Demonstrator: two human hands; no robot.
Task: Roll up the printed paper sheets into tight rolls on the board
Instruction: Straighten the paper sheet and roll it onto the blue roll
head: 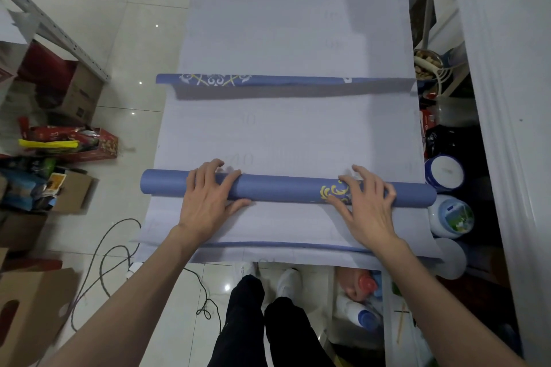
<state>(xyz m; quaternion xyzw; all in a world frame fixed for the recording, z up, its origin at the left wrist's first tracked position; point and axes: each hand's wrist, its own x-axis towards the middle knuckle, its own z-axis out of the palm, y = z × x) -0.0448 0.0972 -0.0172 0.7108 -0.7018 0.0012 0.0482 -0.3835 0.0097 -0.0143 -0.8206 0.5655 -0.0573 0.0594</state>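
Note:
A blue paper roll [283, 189] with a gold ornament lies across the pale board [283, 24] near its front. My left hand [210, 197] presses on the roll's left part, fingers curled over the top. My right hand [365, 205] covers the right part, next to the ornament. The sheet's unrolled part [283, 131], white back side up, stretches away to its far end [253, 80], which curls up and shows the blue printed face. Another blue edge [283, 245] peeks out under the sheet at the board's front.
Cardboard boxes [74, 89] and snack packs [68, 140] crowd the tiled floor at left, with a cable [101, 262] looping near the board's front corner. White jars [450, 214] and bottles stand tight against the board's right side. My legs [265, 322] stand below the front edge.

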